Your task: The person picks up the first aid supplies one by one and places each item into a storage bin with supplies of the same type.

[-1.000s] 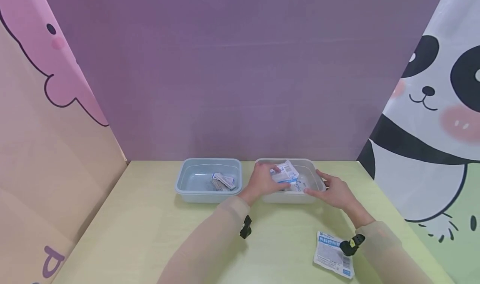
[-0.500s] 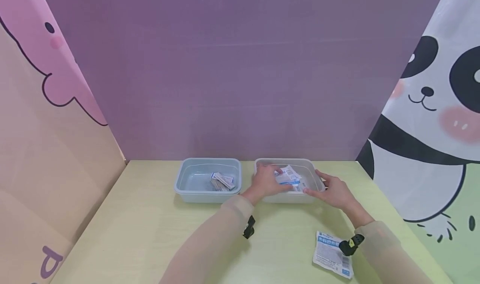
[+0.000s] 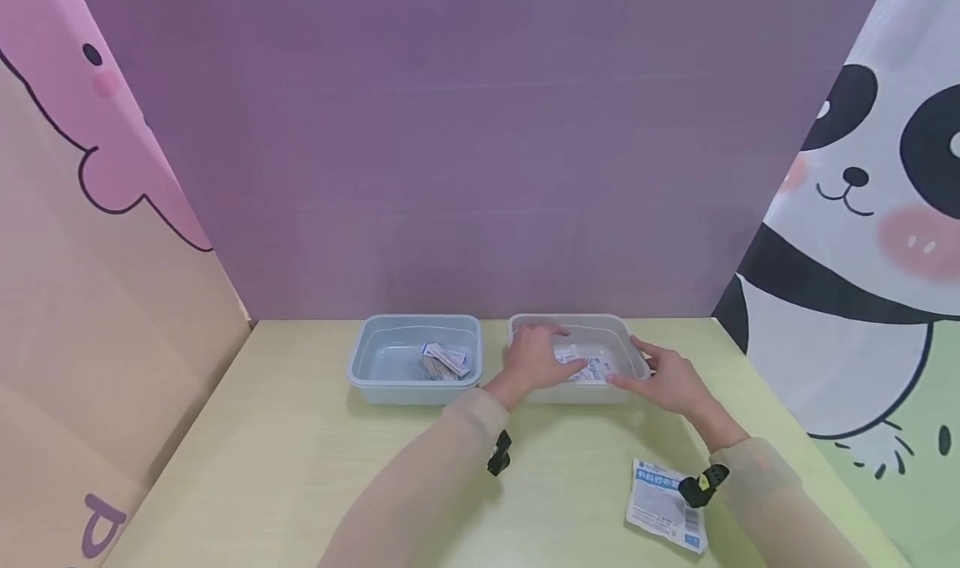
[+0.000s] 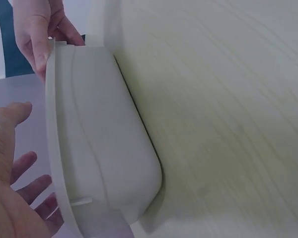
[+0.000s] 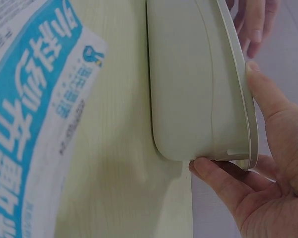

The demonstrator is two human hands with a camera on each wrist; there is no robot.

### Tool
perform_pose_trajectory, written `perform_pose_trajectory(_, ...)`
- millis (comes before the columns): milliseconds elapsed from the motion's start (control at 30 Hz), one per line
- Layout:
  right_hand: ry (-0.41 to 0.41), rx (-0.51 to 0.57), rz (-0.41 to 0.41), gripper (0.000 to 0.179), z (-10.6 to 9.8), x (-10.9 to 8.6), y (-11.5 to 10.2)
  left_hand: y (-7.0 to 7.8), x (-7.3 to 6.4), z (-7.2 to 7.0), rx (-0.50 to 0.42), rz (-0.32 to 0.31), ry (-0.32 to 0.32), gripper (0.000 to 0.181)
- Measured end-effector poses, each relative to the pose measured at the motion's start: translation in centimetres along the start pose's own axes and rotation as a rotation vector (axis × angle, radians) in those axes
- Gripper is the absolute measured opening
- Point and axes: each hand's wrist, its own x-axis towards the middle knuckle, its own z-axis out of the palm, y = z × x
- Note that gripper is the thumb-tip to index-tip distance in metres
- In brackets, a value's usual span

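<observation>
A whitish plastic bin (image 3: 573, 394) stands at the back of the table, right of centre. Over its left part hovers my left hand (image 3: 536, 361), thumb and fingers spread, with nothing between them in the left wrist view. Below that hand, white packets with blue print (image 3: 596, 369) lie inside the bin, partly hidden by the fingers. My right hand (image 3: 673, 382) grips the bin's right end; in the right wrist view the thumb (image 5: 265, 89) lies along the rim and other fingers reach beneath it.
A light blue bin (image 3: 416, 395) to the left holds several small wrapped strips (image 3: 447, 361). One gauze packet (image 3: 660, 505) lies on the table near my right forearm. A purple wall (image 3: 480, 176) rises behind the bins, with printed panels either side.
The packet that my left hand held has gone down into the whitish bin, and the fingers have let go and spread. My right hand keeps its place on the bin's end.
</observation>
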Motion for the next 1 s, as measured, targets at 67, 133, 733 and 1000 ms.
perform_pose_trajectory(67, 0.000, 0.001, -0.003, 0.108, 0.0, 0.1, 0.0, 0.2, -0.2, -0.3, -0.010, 0.008, 0.008, 0.057)
perform_pose_trajectory(133, 0.001, 0.004, -0.011, 0.108, 0.0, 0.1, 0.0, 0.5, -0.4, -0.6, -0.036, 0.032, 0.022, 0.055)
perform_pose_trajectory(733, -0.007, 0.025, -0.006, 0.105, -0.2, -0.1, -0.4, 3.7, -3.7, -4.2, -0.270, 0.253, 0.119, 0.053)
perform_pose_trajectory(1000, 0.000, 0.010, -0.012, 0.104, -0.1, 0.0, -0.2, 4.5, -5.5, -3.5, -0.310, 0.277, 0.102, 0.053)
